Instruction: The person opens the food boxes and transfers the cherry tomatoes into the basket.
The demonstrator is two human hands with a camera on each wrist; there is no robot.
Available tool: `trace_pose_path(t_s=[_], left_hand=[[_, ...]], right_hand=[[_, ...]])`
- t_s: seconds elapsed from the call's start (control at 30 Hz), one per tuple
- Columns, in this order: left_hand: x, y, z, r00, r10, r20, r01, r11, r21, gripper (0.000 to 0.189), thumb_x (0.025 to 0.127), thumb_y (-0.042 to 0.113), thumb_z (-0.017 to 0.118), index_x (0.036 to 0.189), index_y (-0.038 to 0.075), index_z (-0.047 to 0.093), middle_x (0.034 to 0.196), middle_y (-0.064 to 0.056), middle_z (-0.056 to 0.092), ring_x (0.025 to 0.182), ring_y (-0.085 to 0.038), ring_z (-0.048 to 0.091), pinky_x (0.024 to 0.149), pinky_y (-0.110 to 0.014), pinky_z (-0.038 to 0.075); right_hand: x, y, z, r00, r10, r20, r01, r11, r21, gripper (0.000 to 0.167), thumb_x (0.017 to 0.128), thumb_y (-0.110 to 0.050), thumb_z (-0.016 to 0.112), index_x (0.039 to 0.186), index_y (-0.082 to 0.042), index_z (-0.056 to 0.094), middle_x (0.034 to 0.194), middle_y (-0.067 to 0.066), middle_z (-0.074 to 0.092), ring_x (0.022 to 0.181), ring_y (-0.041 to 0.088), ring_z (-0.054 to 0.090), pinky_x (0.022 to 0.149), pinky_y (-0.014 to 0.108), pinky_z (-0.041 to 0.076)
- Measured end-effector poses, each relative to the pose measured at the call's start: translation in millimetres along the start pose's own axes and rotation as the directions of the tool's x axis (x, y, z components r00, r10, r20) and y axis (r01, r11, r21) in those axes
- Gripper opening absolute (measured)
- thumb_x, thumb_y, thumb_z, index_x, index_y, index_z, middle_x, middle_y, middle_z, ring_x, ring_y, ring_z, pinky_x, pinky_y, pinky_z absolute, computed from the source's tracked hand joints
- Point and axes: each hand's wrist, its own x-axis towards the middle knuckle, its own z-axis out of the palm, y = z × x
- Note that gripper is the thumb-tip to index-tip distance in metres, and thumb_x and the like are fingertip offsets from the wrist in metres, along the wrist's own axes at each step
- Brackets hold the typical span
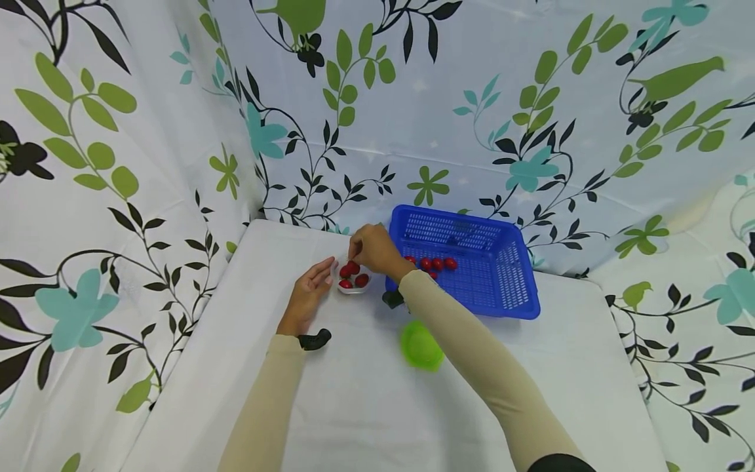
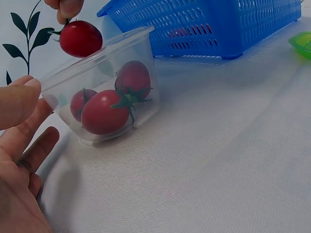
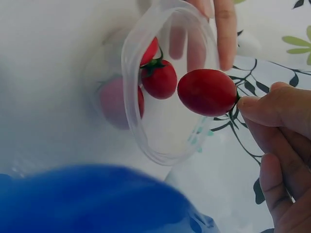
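Observation:
My right hand [image 1: 377, 249] pinches a red cherry tomato [image 3: 207, 92] by its green stem, just above the rim of a clear plastic container [image 2: 104, 53]. Inside the container lie several more tomatoes, among them one [image 2: 104, 112] with green leaves at its stem end. Beside the container, on its left, is my left hand [image 1: 308, 294]. Its fingers are extended along the outside of the wall, and its thumb [image 2: 22, 103] is at the rim.
Right of the container stands a blue perforated basket [image 1: 507, 288] with several tomatoes [image 1: 438, 264] at its left side. Nearer to me is a bright green dish [image 1: 421, 345]. All stand on a white-covered table [image 1: 366, 406], with patterned curtains [image 1: 377, 144] behind and at the sides.

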Motion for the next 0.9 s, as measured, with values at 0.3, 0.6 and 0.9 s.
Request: trace_pose_path(t_s=[0.3,0.6,0.9], left_hand=[[0.8,-1.6,-0.7,1.0,-0.018,-0.014,0.018,1.0,0.012,0.052,0.109,0.006,0.058,0.159,0.018,0.05,0.167,-0.004,0.048,0.159,-0.018,0.038,0.133,-0.045,0.024],[-1.6,3.0,-1.5,0.999,-0.039,-0.024,0.041,0.996,0.078,0.052,0.11,0.009,0.057,0.16,0.02,0.048,0.169,-0.002,0.046,0.161,-0.017,0.034,0.134,-0.044,0.023],[-2.4,4.0,0.1,0.999,-0.053,-0.013,0.054,0.996,0.067,0.054,0.109,0.01,0.059,0.161,0.021,0.047,0.17,0.001,0.044,0.162,-0.015,0.033,0.134,-0.042,0.023]], right_hand=[[-6.8,0,-11,0.999,0.044,-0.021,-0.044,0.999,0.029,0.017,0.09,-0.005,0.083,0.077,-0.015,0.081,0.087,-0.003,0.077,0.086,0.013,0.068,0.078,0.025,0.059],[-14.5,3,-22,0.997,0.03,-0.071,-0.024,0.996,0.086,0.014,0.087,-0.003,0.085,0.078,-0.012,0.082,0.084,-0.001,0.079,0.077,0.014,0.071,0.072,0.025,0.062],[-25.1,14,-34,0.992,0.07,-0.106,-0.052,0.985,0.167,0.016,0.087,-0.002,0.086,0.077,-0.013,0.081,0.087,0.0,0.079,0.081,0.016,0.072,0.076,0.029,0.064]])
